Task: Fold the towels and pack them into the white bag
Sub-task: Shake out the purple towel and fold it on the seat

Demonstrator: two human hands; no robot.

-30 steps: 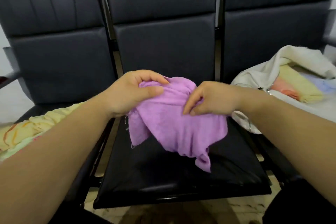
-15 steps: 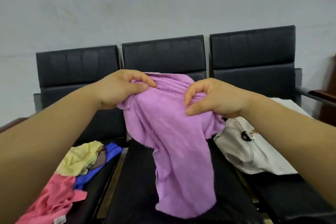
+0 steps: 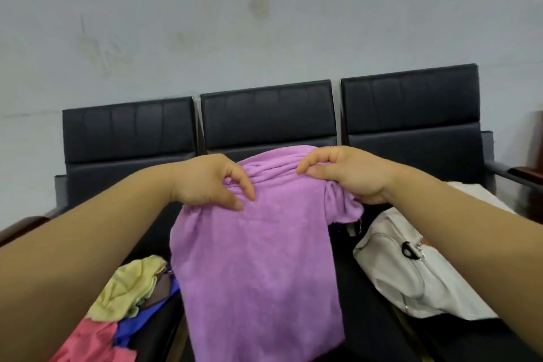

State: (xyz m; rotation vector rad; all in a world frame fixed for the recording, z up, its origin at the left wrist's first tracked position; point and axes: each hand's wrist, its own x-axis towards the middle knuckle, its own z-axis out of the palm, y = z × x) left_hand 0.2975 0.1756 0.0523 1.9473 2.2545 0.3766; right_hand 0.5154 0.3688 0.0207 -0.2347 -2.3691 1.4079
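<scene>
Item: purple towel (image 3: 255,267), hanging at frame centre, top edge bunched. Left hand (image 3: 211,182) and right hand (image 3: 340,173) are pinching that edge, close together. Step: likely opening it out for folding. Next move is calling for a slide outward to the corners. White bag (image 3: 411,279) is lying at lower right.

head-worn view, forward-down, close over chairs (image 3: 267,115)

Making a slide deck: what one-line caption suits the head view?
Left hand and right hand grip a purple towel by its bunched top edge, white bag beside it.
</scene>
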